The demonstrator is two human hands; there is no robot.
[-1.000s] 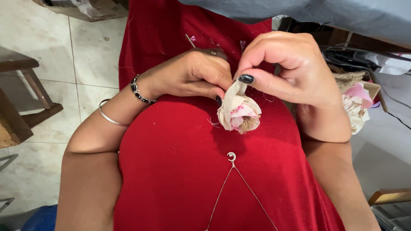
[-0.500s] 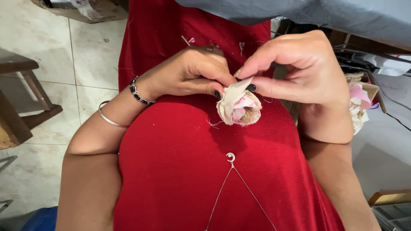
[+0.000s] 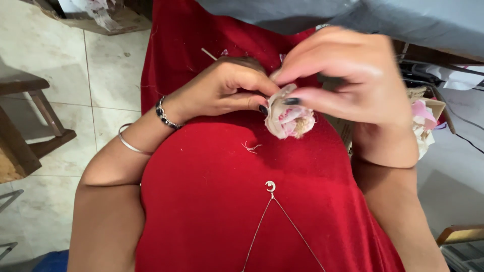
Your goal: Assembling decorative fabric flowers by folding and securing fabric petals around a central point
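Note:
A small cream and pink fabric flower (image 3: 290,120) is held between both my hands, just above my red garment (image 3: 227,201). My left hand (image 3: 227,90) pinches the flower's left side with thumb and fingers; a dark beaded bracelet and a thin silver bangle (image 3: 132,146) sit on that wrist and forearm. My right hand (image 3: 348,80) comes from above and presses a petal down with its thumb, dark nail showing. A loose thread scrap (image 3: 250,147) lies on the red cloth below the flower.
A thin chain with a crescent pendant (image 3: 270,186) hangs on the red garment. Wooden furniture (image 3: 30,136) stands on the tiled floor at left. More fabric flowers (image 3: 422,123) rest in a box at right, beside cables and a grey cloth (image 3: 403,20) above.
My right hand has shifted slightly left and lower over the flower, thumb now pressing on a petal. The flower has turned a little. My left hand stays gripping it.

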